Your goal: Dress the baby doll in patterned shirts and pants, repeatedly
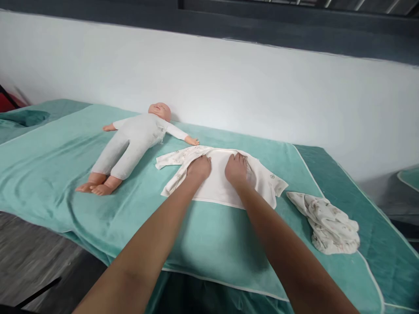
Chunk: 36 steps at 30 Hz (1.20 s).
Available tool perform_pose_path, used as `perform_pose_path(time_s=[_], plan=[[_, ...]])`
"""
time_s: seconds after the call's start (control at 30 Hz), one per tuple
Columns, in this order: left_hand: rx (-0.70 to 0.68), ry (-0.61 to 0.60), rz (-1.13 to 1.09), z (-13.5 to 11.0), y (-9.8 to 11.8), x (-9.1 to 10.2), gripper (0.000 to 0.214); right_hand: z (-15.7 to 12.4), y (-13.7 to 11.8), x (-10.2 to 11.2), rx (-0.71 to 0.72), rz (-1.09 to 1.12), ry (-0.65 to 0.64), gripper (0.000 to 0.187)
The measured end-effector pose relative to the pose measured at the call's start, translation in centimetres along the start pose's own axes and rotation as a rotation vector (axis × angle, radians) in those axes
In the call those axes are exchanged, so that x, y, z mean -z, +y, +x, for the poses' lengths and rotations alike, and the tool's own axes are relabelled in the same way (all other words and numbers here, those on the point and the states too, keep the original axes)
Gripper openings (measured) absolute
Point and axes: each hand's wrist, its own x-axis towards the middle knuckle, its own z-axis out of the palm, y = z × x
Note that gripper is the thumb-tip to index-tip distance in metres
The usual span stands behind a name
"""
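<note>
A white baby shirt (218, 185) with small printed motifs lies spread on the green cover, its front opened and its sleeves out to both sides. My left hand (200, 168) has its fingers closed on the shirt's left front flap, near the neckline. On the other side, my right hand (236, 168) is curled on the right front flap; its fingertips are partly hidden in the cloth. Left of the shirt, a baby doll (140, 131) with a white cloth body lies on its back, one hand close to the shirt's upper edge.
A crumpled printed white garment (330, 222) lies to the right. The green cover (81, 218) drapes over the front edge of the bed, with grey floor (29, 248) below at left. A white wall (229, 87) runs along the back.
</note>
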Motion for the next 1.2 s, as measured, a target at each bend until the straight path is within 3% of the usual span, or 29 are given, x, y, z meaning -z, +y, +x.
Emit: perform_pose_path(time_s=[0.13, 0.3, 0.47, 0.63, 0.73, 0.83, 0.97, 1.07, 1.2], plan=[[-0.087, 0.06, 0.064, -2.7, 1.2, -1.0, 0.06, -1.0, -2.2, -0.6, 0.02, 0.005, 0.001, 0.063], [-0.17, 0.052, 0.114, -5.5, 1.6, -1.6, 0.059, -3.2, -2.0, -0.2, 0.054, -0.025, -0.007, 0.065], [-0.211, 0.056, 0.074, -8.4, 1.0, -1.1, 0.058, -6.3, -1.3, 0.2, 0.13, -0.058, -0.03, 0.065], [-0.333, 0.173, -0.081, -12.6, -1.0, -0.8, 0.044, -8.5, -0.8, 0.1, 0.253, 0.066, -0.015, 0.059], [-0.384, 0.386, -0.253, -14.3, -3.3, -0.1, 0.036, -7.2, -1.5, 0.0, 0.216, 0.334, -0.027, 0.056], [-0.204, 0.558, -0.253, -14.8, -5.6, 0.7, 0.037, -4.2, -3.4, -0.4, 0.073, 0.67, -0.095, 0.062], [-0.01, 0.499, -0.159, -14.5, -8.0, 1.4, 0.037, -0.3, -6.6, -1.1, 0.003, 0.806, -0.119, 0.072], [-0.034, 0.466, -0.177, -14.3, -9.1, 1.6, 0.041, 0.9, -7.6, -1.4, 0.017, 0.828, -0.102, 0.066], [-0.036, 0.49, -0.268, -14.4, -9.8, 1.8, 0.042, 0.9, -6.9, -1.3, 0.081, 0.936, -0.123, 0.048]])
